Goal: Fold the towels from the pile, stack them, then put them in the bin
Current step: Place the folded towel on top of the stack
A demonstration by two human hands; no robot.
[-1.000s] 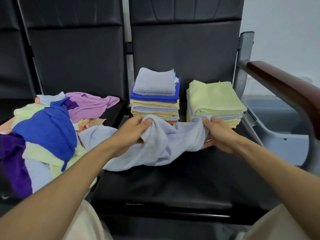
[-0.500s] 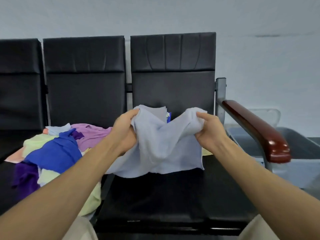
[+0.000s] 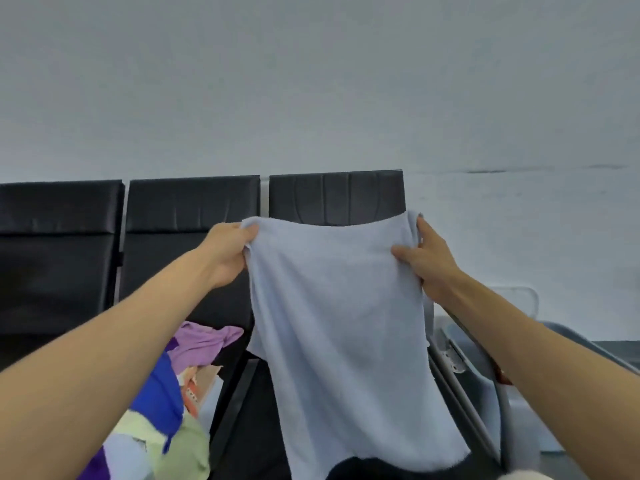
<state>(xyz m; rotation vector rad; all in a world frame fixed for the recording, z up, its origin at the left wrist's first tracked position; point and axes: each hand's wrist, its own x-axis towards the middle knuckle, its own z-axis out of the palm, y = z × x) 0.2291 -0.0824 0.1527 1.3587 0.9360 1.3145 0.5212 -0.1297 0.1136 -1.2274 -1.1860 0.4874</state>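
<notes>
- Left hand (image 3: 230, 252) pinches the top left corner of the pale blue towel (image 3: 343, 341); right hand (image 3: 424, 263) grips the top right corner.
- The towel hangs spread out in the air, before the black seat (image 3: 332, 195).
- The loose pile (image 3: 166, 410) lies lower left.
- The grey bin (image 3: 479, 368) sits right, partly hidden by the right arm.

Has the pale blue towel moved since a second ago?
Yes, upward. The pale blue terry towel rose off the seat; its top edge now sits near the top of the black padded backrest, gripped by left hand and right hand.
</notes>
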